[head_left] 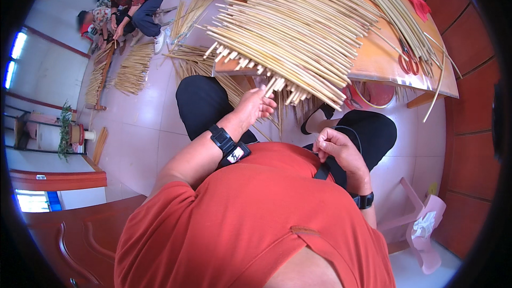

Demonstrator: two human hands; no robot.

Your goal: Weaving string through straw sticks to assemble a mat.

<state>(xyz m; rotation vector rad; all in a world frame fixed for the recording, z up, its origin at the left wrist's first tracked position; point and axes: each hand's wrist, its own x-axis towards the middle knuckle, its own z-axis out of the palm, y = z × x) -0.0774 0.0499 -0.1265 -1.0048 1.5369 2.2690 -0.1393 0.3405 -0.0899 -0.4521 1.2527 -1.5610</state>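
A thick layer of straw-coloured reed sticks lies on the wooden table in front of me, woven crosswise, with short stick ends poking out along its near edge. At these ends is my left hand, its thumb beside them and its fingers loosely bent and apart; no stick shows in its palm. My right hand hovers over my right thigh, away from the sticks. Its thumb and fingertips are pressed together, and anything between them is too small to make out. Both wrists wear black bands.
Red-handled scissors and a bundle of long reeds lie on the table's right side. A red cloth is behind them. Two people crouch at the far left near reed piles. A pink chair stands at right.
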